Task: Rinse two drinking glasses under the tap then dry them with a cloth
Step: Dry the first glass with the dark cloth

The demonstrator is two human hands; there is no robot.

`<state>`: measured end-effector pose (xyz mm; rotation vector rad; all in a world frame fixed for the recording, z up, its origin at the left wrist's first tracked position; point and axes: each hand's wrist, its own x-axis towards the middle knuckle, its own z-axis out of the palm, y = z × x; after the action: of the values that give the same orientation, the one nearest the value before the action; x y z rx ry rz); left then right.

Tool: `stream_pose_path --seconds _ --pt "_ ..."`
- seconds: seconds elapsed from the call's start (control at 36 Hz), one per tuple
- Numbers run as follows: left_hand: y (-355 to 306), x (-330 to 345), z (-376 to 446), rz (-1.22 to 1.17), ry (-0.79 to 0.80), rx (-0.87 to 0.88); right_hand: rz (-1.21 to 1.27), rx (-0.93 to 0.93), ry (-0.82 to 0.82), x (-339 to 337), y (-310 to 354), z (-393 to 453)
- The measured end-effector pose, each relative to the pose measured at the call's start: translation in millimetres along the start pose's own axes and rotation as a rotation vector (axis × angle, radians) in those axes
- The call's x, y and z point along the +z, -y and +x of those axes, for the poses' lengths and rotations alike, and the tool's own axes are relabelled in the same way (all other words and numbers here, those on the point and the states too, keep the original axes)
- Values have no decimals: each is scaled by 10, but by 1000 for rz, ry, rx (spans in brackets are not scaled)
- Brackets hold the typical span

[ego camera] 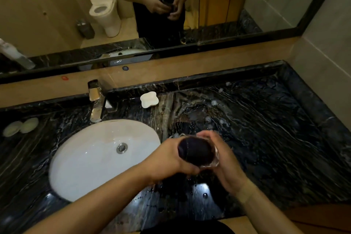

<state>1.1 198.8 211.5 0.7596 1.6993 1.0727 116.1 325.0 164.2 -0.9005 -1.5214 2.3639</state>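
I hold a clear drinking glass (214,159) sideways over the black marble counter, right of the sink. My right hand (226,161) wraps around its outside. A dark cloth (195,151) is stuffed into the glass's mouth, and my left hand (169,161) grips the cloth from the left. Just behind my hands, a faint clear shape (181,126) on the counter may be the second glass; it is hard to make out. No water runs from the chrome tap (96,100).
A white oval sink (91,165) lies at the left under the tap. A white soap dish (149,99) sits behind it, and two pale round pieces (20,126) lie at the far left. The counter (275,138) is wet. A mirror (57,5) spans the back wall.
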Motion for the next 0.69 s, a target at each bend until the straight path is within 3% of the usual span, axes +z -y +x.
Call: stream_pose_path --seconds 0.08,0.14,0.19,0.25,0.36,0.39,0.44,0.53,0.61,0.67,0.69 --pt "-97 62 -19 -364 -5 -227 -45 -314 -126 69 -89 -24" --pt "-155 120 -43 -414 -27 -248 -65 -384 -178 101 -132 -37" --pt "-173 159 -51 -314 -30 -201 -61 -348 -268 131 -116 -40" --pt "-101 180 -46 51 -56 -60 -52 -160 -301 113 -55 -30" --pt "77 92 -61 1162 47 491 46 515 -58 46 95 -37" --pt "107 39 -54 1324 99 635 36 590 -21 30 85 -37" --pt "111 -46 -54 1454 207 729 62 657 56 13 53 -29" --pt "121 -68 -38 1183 175 555 241 590 123 -4 60 -59" --pt "46 7 -30 359 55 135 239 243 69 36 28 -94" --pt "-60 15 -26 -176 -18 -155 28 -40 -66 98 -40 -107" --pt "-95 17 -28 -308 -26 -257 -91 -161 -119 114 -77 -100"
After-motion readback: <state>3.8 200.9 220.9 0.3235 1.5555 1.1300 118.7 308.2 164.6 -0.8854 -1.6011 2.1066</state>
